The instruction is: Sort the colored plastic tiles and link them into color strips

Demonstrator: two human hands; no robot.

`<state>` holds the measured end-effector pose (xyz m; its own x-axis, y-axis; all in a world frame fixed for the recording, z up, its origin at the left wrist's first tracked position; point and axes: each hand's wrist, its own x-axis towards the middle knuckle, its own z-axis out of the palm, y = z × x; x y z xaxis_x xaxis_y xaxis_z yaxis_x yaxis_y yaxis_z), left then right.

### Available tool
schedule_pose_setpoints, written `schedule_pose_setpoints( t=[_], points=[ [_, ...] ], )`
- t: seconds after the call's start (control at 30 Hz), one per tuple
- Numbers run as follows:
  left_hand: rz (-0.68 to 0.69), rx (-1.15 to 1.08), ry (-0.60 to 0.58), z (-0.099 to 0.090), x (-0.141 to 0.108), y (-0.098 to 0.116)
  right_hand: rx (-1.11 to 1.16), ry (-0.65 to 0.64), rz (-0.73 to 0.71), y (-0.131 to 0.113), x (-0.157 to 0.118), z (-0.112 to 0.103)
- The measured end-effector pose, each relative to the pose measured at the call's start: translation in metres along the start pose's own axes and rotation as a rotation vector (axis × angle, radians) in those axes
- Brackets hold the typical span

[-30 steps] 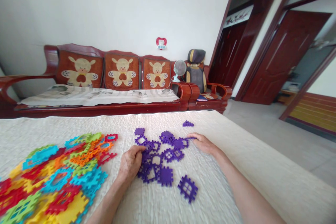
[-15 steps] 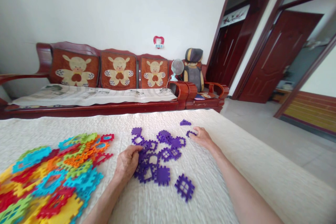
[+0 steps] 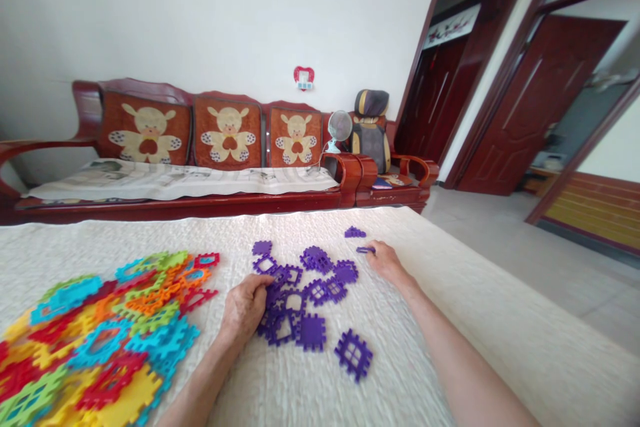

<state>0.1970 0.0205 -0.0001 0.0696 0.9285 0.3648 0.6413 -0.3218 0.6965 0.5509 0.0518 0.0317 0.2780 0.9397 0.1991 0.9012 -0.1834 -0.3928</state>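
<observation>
My right hand [image 3: 389,263] pinches a purple plastic interlocking tile [image 3: 366,250], seen almost edge-on above the cloth. Just beyond it lies a small stepped purple piece [image 3: 355,232]. My left hand [image 3: 245,305] has its fingers closed at the left edge of the purple pile, on a purple tile [image 3: 273,293] partly hidden by the fingers. Around it spread several notched purple tiles, among them a solid square [image 3: 311,332] and open frames. A tile with a window grid [image 3: 353,354] lies apart, nearer to me.
A large heap of red, yellow, blue, green and orange tiles [image 3: 107,340] covers the left side of the table. A cream quilted cloth [image 3: 400,360] covers the tabletop. Beyond the table stand a wooden sofa [image 3: 210,203], a small fan [image 3: 340,127] and an armchair [image 3: 395,193].
The tile in my right hand has tipped from showing its open frame to nearly edge-on, with the fingers closed on it. My left hand stays at the pile. The view has shifted slightly.
</observation>
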Motion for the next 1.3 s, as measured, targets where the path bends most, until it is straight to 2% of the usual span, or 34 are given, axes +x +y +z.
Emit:
schedule_pose_setpoints(
  t=[0.23,0.37,0.67,0.77,0.93,1.0,1.17,1.3],
  points=[
    [0.015,-0.016,0.006,0.002,0.0,-0.004,0.098,-0.134,0.152,0.02,0.01,-0.018],
    [0.028,-0.026,0.015,0.003,0.0,-0.004,-0.019,-0.044,0.218,0.013,0.005,-0.021],
    [0.022,0.01,0.007,-0.001,0.0,0.002,-0.287,0.037,0.192,-0.029,-0.011,0.003],
    [0.015,0.009,0.007,-0.002,0.0,0.005,-0.281,0.035,0.177,-0.027,-0.009,0.006],
    [0.015,-0.009,0.008,-0.002,0.0,0.004,-0.107,0.009,0.127,-0.01,0.004,0.004],
    [0.018,-0.01,0.007,-0.001,0.0,0.003,-0.058,0.056,0.09,-0.009,0.013,0.006],
    [0.03,-0.023,0.009,-0.001,-0.001,0.002,0.019,0.304,0.005,-0.02,0.035,0.026],
    [0.021,-0.03,0.007,-0.002,-0.001,0.004,0.021,0.386,0.007,-0.022,0.04,0.038]
  ],
)
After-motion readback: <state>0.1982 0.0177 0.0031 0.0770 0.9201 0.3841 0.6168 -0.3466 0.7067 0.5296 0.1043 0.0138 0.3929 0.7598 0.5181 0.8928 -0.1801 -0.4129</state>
